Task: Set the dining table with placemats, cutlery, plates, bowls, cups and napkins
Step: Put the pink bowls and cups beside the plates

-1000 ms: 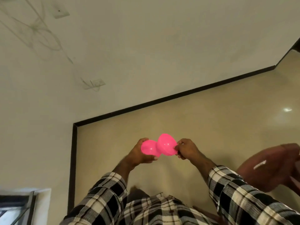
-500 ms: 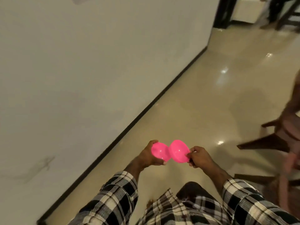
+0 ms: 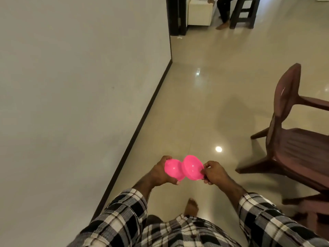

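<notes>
Two small bright pink bowls are held in front of my chest, over the floor. My left hand (image 3: 161, 173) grips the left pink bowl (image 3: 173, 169) with fingers curled round its rim. My right hand (image 3: 214, 172) pinches the rim of the right pink bowl (image 3: 193, 167), which overlaps the left one and tilts its inside toward me. No dining table shows in this view.
A cream wall (image 3: 80, 86) with a dark skirting runs along my left. A brown plastic chair (image 3: 295, 139) stands close on my right. Glossy tiled floor (image 3: 204, 104) stretches ahead to a dark door frame (image 3: 177, 15), a dark stool (image 3: 243, 13) and a seated person's legs (image 3: 223, 13).
The view has swung from the wall and floor corner round to the open floor ahead. The chair has come into clear view on the right. Both hands keep hold of the bowls.
</notes>
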The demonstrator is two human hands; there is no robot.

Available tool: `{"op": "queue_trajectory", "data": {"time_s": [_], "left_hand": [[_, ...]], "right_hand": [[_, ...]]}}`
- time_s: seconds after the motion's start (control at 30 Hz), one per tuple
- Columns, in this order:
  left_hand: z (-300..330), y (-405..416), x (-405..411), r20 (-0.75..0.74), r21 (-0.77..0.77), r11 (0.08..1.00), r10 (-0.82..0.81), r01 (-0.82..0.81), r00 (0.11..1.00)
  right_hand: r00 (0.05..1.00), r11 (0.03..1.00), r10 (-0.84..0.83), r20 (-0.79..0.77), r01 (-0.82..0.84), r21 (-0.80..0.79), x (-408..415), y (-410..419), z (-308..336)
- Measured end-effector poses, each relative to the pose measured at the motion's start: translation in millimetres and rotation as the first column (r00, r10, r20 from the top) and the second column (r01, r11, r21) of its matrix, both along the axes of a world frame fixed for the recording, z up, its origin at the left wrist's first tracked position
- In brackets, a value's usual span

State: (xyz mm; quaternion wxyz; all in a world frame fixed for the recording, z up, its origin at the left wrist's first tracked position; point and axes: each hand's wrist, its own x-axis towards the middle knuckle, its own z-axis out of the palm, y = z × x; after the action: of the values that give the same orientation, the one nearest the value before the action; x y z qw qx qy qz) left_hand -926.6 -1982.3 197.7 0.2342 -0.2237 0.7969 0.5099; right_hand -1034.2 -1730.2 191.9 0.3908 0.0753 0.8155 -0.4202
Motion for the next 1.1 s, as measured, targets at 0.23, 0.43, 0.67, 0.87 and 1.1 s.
{"op": "queue_trajectory", "data": {"time_s": [0.23, 0.43, 0.67, 0.87, 1.1], "left_hand": [[4.4, -31.1, -190.9, -0.046, -0.038, 0.991, -0.132, 0.131, 0.99], [-15.1, -60.5, -387.7, -0.078, -0.081, 0.959, -0.276, 0.27, 0.958], [-12.4, -72.6, -583.2, -0.029, -0.119, 0.838, -0.539, 0.532, 0.842], [-13.2, -22.7, -741.0, -0.006, -0.127, 0.717, -0.691, 0.685, 0.722], [-22.9, 75.5, -918.3, 0.086, -0.156, 0.608, -0.776, 0.778, 0.624]], "right_hand": [[0.99, 0.995, -0.099, -0.098, 0.102, 0.02, -170.4, -27.1, 23.5], [0.954, 0.959, -0.278, -0.11, 0.282, 0.025, -312.6, -50.3, 8.2], [0.86, 0.862, -0.499, -0.106, 0.505, 0.045, -442.1, -57.4, 17.0], [0.759, 0.759, -0.645, -0.095, 0.65, 0.044, -557.5, -21.9, 6.4], [0.695, 0.697, -0.715, -0.073, 0.717, -0.003, -724.7, 63.5, -11.5]]}}
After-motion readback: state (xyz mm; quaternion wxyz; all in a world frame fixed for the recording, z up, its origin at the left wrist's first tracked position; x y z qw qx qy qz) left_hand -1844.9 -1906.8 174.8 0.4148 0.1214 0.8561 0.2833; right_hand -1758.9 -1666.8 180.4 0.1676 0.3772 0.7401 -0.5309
